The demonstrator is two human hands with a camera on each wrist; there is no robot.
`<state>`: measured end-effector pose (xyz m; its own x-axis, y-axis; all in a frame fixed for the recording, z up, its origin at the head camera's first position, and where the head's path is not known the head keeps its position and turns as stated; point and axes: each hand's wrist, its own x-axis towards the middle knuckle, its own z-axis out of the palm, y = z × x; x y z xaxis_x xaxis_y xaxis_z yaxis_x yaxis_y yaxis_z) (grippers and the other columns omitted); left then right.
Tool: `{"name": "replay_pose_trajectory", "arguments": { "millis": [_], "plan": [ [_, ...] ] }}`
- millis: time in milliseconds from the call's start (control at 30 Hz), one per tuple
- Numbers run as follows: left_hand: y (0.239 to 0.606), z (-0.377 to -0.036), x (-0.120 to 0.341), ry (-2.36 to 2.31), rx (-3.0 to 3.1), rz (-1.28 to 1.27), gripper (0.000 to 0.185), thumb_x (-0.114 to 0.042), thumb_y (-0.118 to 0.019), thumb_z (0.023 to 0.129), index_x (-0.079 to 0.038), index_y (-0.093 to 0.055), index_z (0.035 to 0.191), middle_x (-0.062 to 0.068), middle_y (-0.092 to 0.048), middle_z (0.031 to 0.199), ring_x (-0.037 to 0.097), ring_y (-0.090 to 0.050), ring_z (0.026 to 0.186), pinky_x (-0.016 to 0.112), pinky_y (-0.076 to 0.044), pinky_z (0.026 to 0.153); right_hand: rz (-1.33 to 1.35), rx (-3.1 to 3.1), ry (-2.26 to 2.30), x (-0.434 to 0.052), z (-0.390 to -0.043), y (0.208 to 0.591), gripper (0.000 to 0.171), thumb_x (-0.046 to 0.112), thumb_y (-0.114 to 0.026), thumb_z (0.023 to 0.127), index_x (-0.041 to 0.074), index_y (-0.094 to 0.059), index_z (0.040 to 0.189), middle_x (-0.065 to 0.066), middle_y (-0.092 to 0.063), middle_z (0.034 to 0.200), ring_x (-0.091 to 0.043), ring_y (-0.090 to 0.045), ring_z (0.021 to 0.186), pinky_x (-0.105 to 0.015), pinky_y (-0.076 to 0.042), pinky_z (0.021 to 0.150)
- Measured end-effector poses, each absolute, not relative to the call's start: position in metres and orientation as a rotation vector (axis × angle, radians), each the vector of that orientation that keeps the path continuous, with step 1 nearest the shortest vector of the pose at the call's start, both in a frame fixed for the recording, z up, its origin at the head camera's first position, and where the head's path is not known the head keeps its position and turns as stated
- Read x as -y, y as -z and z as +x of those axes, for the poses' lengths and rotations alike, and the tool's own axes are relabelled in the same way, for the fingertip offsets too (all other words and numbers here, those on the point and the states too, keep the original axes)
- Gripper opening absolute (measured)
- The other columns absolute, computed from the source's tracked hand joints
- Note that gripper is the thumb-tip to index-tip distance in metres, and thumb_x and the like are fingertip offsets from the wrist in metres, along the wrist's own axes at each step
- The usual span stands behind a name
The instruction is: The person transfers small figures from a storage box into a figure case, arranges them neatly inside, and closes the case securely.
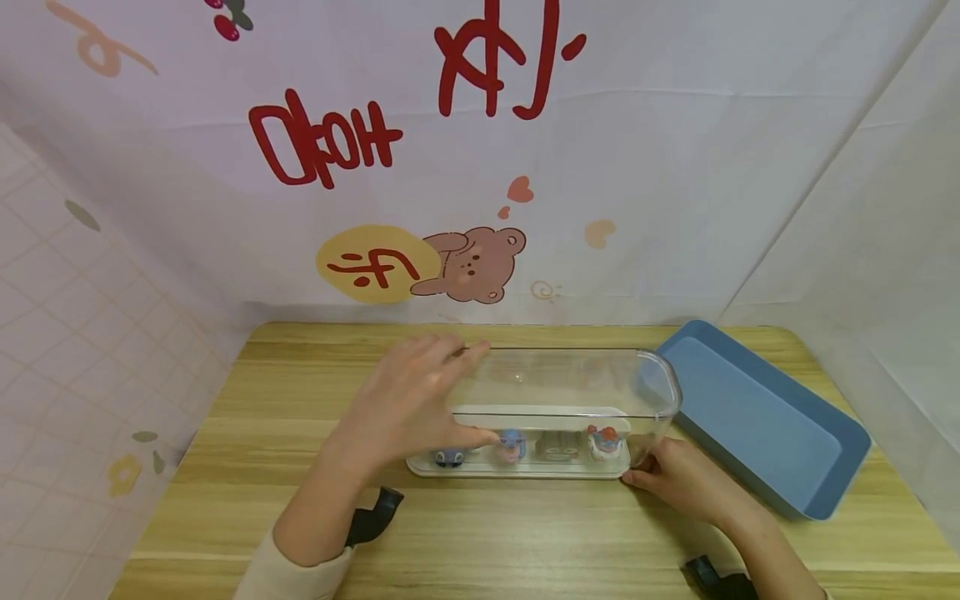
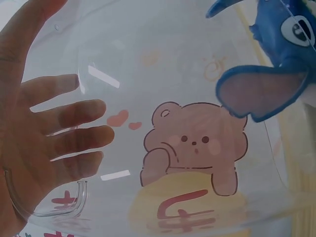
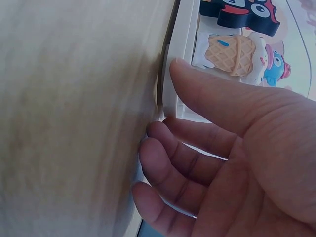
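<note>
A long clear cover (image 1: 555, 379) stands over a white display base (image 1: 517, 472) on the wooden table. My left hand (image 1: 405, 400) grips the cover's left part, thumb across the front and fingers over the top; in the left wrist view those fingers show through the plastic. My right hand (image 1: 678, 475) pinches the base's front right corner between thumb and index finger. In a row on the base are a blue big-eared figurine (image 2: 286, 49), a blue-and-pink figurine (image 1: 512, 446), a dark block-like figurine (image 3: 247, 15) and an ice-cream-cone figurine (image 3: 232, 52).
A blue rectangular tray (image 1: 757, 417) lies slanted on the right of the table (image 1: 480, 542), close beside the cover's right end. Behind the table hangs a white cloth (image 1: 660, 167) printed with a bear and red characters. Black wrist mounts (image 1: 375, 517) sit at both wrists.
</note>
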<state>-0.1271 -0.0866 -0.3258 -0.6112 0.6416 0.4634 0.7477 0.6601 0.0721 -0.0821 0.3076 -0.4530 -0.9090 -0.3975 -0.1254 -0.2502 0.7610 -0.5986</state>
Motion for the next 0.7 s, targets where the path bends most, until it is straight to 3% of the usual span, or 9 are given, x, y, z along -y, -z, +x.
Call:
{"name": "replay_pose_trajectory", "arguments": {
  "millis": [200, 400, 533, 700],
  "plan": [
    [0.3304, -0.1275, 0.0843, 0.369, 2.495, -1.093, 0.104, -0.074, -0.090, 0.060, -0.010, -0.068, 0.139, 0.007, -0.071, 0.116, 0.028, -0.068, 0.107, 0.043, -0.056, 0.097, -0.523, -2.719, 0.872, -0.3072, -0.0810, 0.4522, 0.018, 0.018, -0.082, 0.091, 0.015, -0.069, 0.102, 0.015, -0.065, 0.077, 0.002, -0.056, 0.067, -0.024, -0.048, 0.057],
    [0.3331, -0.1269, 0.0817, 0.381, 2.491, -1.095, 0.102, -0.070, -0.093, 0.060, -0.010, -0.068, 0.138, 0.006, -0.071, 0.114, 0.027, -0.068, 0.105, 0.043, -0.056, 0.096, -0.562, -2.728, 0.877, -0.3066, -0.0825, 0.4514, 0.020, 0.015, -0.082, 0.091, 0.019, -0.063, 0.095, 0.017, -0.065, 0.078, 0.001, -0.059, 0.069, -0.024, -0.050, 0.058],
    [0.3340, -0.1264, 0.0808, 0.382, 2.513, -1.081, 0.102, -0.069, -0.093, 0.060, -0.010, -0.068, 0.139, 0.006, -0.071, 0.114, 0.028, -0.068, 0.106, 0.044, -0.056, 0.096, -0.533, -2.731, 0.858, -0.3065, -0.0818, 0.4516, 0.016, 0.017, -0.082, 0.091, 0.017, -0.068, 0.098, 0.017, -0.064, 0.075, 0.002, -0.057, 0.066, -0.024, -0.048, 0.057],
    [0.3356, -0.1268, 0.0803, 0.373, 2.541, -1.066, 0.102, -0.070, -0.093, 0.060, -0.010, -0.068, 0.139, 0.006, -0.071, 0.115, 0.027, -0.068, 0.107, 0.044, -0.056, 0.097, -0.481, -2.737, 0.796, -0.3067, -0.0813, 0.4517, 0.015, 0.021, -0.081, 0.092, 0.018, -0.067, 0.085, 0.016, -0.061, 0.070, 0.000, -0.051, 0.062, -0.025, -0.046, 0.056]
  ]
}}
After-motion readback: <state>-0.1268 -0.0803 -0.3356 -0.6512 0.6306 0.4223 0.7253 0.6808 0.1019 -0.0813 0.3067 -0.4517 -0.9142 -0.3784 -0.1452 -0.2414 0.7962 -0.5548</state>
